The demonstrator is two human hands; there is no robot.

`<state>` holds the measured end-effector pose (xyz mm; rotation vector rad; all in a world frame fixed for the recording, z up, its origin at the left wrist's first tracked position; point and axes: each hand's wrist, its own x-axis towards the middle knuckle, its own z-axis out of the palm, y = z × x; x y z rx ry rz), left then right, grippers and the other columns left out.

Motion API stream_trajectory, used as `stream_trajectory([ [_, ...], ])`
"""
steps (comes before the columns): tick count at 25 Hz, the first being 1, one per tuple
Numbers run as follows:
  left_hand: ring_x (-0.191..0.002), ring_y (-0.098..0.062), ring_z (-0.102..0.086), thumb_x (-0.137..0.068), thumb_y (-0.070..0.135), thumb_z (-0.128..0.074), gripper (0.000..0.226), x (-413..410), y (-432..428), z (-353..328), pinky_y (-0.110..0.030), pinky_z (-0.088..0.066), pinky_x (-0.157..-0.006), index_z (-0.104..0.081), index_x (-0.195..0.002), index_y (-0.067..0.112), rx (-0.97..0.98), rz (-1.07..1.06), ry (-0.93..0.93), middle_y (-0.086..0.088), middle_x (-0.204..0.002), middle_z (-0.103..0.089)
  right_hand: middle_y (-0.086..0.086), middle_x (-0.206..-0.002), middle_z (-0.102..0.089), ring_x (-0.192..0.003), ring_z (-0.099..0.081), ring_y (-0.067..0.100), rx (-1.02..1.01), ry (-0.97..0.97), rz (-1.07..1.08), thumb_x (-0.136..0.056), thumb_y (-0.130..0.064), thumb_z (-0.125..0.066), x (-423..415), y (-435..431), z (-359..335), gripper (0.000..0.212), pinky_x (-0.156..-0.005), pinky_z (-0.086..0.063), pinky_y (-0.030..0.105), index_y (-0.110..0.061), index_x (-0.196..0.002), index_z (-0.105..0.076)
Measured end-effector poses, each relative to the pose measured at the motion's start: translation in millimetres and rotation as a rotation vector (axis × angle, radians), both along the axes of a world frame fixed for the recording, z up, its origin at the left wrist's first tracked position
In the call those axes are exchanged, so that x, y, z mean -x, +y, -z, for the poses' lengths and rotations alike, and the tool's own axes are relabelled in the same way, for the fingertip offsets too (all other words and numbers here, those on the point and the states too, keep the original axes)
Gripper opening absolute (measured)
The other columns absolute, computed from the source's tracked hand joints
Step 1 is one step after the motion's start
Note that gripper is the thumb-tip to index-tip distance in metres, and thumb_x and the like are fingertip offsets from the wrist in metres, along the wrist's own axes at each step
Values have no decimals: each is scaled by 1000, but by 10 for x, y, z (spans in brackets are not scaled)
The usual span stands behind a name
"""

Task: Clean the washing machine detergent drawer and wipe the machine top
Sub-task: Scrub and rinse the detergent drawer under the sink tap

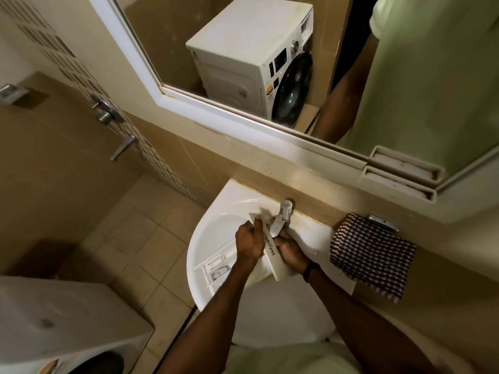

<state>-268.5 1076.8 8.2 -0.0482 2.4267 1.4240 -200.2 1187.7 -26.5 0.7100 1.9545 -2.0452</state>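
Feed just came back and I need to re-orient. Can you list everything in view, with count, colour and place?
detergent drawer: one, white, lying in the sink under the tap
sink: one, white, against the beige wall
tap: one, chrome, at the sink's back edge
checked cloth: one, dark and white, on the ledge right of the sink
mirror: one, white-framed, above the sink
washing machine: one, white, bottom left; also reflected in the mirror
wristband: one, black, right wrist
left hand: grips the drawer's front panel
right hand: holds the panel's other side
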Motion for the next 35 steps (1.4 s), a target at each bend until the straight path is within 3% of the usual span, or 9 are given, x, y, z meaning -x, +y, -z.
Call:
stream_trajectory([
  [2, -46, -27, -64, -103, 52, -47, 66, -33, -7, 44, -39, -53, -47, -57, -61, 2, -16, -36, 0, -12, -53, -63, -9, -156, -37, -131, -41, -14, -107, 31, 5, -107, -17, -39, -429, -91, 101, 47, -103, -35, 7, -29, -152, -34],
  [4, -48, -27, -64, -102, 58, -44, 67, -85, -27, 94, -40, -53, -51, -53, -59, 7, 26, 10, 45, -9, -51, -59, -19, -157, -20, -138, -21, -19, -252, 108, -35, -110, -22, -35, -680, -91, 206, 48, -105, -19, -2, -26, -156, -23],
  [9, -52, -24, -57, -107, 36, -49, 56, -205, -44, 121, -40, -46, -57, -44, -54, 20, 72, 45, 162, 3, -48, -49, -10, -124, -65, -111, -61, 8, -90, -11, 73, -109, -22, -38, -99, -187, 201, 32, -96, -47, 22, -35, -133, -54],
  [13, -57, -27, -62, -107, 35, -50, 53, -210, -28, 144, -41, -48, -60, -52, -59, 11, 42, 10, 139, -7, -55, -58, -16, -154, -32, -140, -32, -1, -137, 14, -24, -109, -27, -36, -639, -213, 202, 46, -111, -21, 6, -25, -154, -33],
  [15, -55, -21, -58, -107, 33, -50, 53, -213, -18, 101, -37, -43, -59, -52, -59, 10, 44, -1, 139, -5, -55, -57, -15, -153, -37, -135, -40, -1, -113, 30, -51, -108, -29, -39, -547, -166, 214, 45, -104, -27, 3, -27, -153, -37],
  [18, -50, -11, -50, -108, 28, -49, 57, -182, -2, 74, -30, -35, -59, -44, -52, 18, 58, 14, 152, 4, -48, -49, -9, -134, -62, -118, -60, 9, 28, -10, 57, -100, -55, -44, -136, -223, 145, 40, -107, -45, 33, -41, -137, -53],
  [24, -52, -23, -52, -107, 34, -51, 57, -136, -6, 122, -40, -44, -59, -43, -52, 20, 43, -5, 122, -1, -50, -49, -16, -157, -31, -143, -33, 3, -22, -21, -38, -91, -71, -48, -875, -314, 79, 68, -117, -29, 26, -44, -149, -27],
  [30, -53, -19, -52, -107, 29, -51, 55, -128, -9, 35, -33, -40, -61, -46, -53, 20, 29, -22, 101, 2, -50, -51, -14, -149, -38, -137, -36, 3, -132, 8, -58, -97, -62, -23, -373, -374, -281, 69, -108, -27, 17, -26, -155, -31],
  [35, -67, -30, -65, -108, 32, -48, 47, -209, 10, -17, -28, -37, -64, -51, -65, 13, 37, -64, 159, -5, -58, -57, -7, -140, -55, -129, -54, 12, -237, -145, -304, -99, -55, -44, -1482, -85, 60, 52, -110, -46, 34, -26, -142, -51],
])
